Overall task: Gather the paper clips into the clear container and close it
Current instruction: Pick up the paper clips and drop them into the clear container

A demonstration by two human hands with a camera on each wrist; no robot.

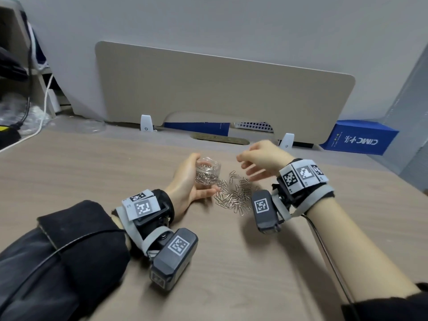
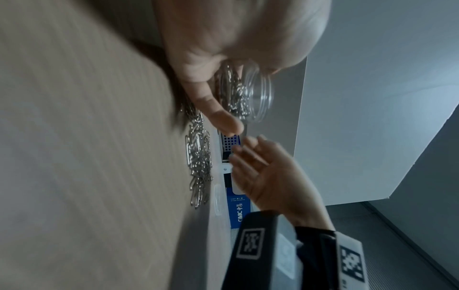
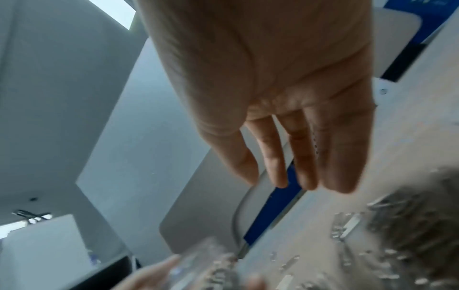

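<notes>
My left hand [image 1: 192, 179] grips a small clear container [image 1: 208, 172] partly filled with silver paper clips, tilted with its mouth toward the right. The same container [image 2: 250, 92] shows in the left wrist view, held between thumb and fingers. A loose pile of paper clips [image 1: 234, 195] lies on the table just right of the container. My right hand [image 1: 257, 162] hovers above the pile, fingers straight and relaxed, holding nothing; in the right wrist view its fingers [image 3: 298, 153] are empty. The paper clips [image 2: 198, 162] lie flat on the wood.
A beige divider panel [image 1: 220, 93] stands at the table's [image 1: 92, 177] far edge. A blue box [image 1: 356, 140] sits at the back right. A clear round lid [image 1: 93, 127] lies at the back left, near a white cable [image 1: 44, 107].
</notes>
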